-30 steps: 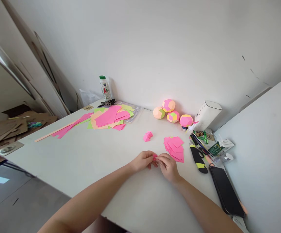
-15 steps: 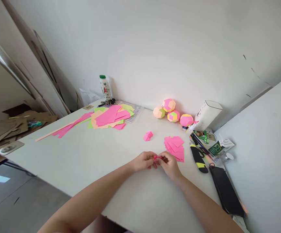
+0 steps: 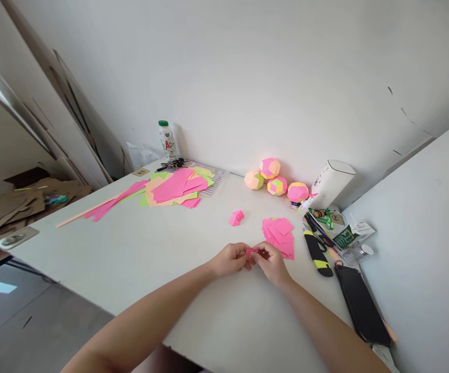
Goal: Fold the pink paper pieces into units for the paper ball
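A small folded pink paper piece (image 3: 252, 252) is pinched between my left hand (image 3: 231, 259) and my right hand (image 3: 272, 263), low over the white table (image 3: 139, 259). Both hands have their fingers curled round it, thumbs on top. Just behind my right hand lies a stack of pink paper squares (image 3: 279, 235). A small folded pink unit (image 3: 236, 217) sits further back on the table.
Several coloured paper balls (image 3: 273, 179) rest against the wall beside a white box (image 3: 332, 184). A heap of pink, green and orange sheets (image 3: 175, 187), keys and a bottle (image 3: 167, 140) lie at the back left. A black-and-yellow cutter (image 3: 317, 255), a phone (image 3: 361, 305) and clutter sit at the right.
My hands have shifted slightly up and to the right while working the pink piece; more of the paper shows between the fingers now.
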A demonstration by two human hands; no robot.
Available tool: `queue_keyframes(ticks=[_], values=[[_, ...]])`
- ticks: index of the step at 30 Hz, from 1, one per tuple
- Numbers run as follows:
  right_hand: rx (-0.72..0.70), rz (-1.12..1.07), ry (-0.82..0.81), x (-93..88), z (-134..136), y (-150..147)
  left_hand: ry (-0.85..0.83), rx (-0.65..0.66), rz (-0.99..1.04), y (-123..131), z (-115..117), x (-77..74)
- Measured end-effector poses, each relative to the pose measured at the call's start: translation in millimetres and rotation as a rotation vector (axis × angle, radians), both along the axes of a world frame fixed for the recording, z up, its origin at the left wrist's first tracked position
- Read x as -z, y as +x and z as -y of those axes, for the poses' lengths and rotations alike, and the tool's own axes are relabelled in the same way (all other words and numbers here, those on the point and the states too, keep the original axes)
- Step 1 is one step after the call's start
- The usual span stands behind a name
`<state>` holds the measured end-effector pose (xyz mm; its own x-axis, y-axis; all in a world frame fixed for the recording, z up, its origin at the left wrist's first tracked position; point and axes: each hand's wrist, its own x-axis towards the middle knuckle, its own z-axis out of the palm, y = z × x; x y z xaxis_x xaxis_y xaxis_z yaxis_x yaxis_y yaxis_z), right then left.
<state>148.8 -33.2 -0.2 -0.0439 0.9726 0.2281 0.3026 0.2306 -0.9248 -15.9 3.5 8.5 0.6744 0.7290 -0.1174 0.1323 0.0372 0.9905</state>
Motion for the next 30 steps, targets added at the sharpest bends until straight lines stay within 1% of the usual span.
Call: queue_keyframes(ticks=[3, 6, 9, 14, 20, 26, 30], values=[[0.006, 0.012, 0.012, -1.1, -0.4, 1.1, -0.007, -0.044, -0.040, 0.6, 0.2, -2.8], [0.011, 0.018, 0.024, -1.3, -0.4, 2.3, -0.010, -0.058, -0.081, -0.2, 0.8, -6.8], [-0.009, 0.005, 0.012, -2.2, 0.3, 2.2, 0.013, -0.077, -0.080, -0.9, 1.7, -9.1], [-0.052, 0.032, 0.010, -5.5, 2.3, -1.0, 0.000, -0.125, -0.037, -0.3, 1.1, -4.6], [-0.017, 0.078, 0.019, -5.5, 2.7, -3.6, 0.014, -0.139, -0.044, -0.8, -0.7, 2.4], [0.021, 0.134, 0.040, -1.0, 1.9, -4.8, 0.020, -0.130, -0.052, -0.1, 0.1, 1.5], [0.013, 0.160, 0.047, -2.6, 3.1, -6.1, 0.034, -0.120, -0.047, 0.8, 2.4, -0.7]])
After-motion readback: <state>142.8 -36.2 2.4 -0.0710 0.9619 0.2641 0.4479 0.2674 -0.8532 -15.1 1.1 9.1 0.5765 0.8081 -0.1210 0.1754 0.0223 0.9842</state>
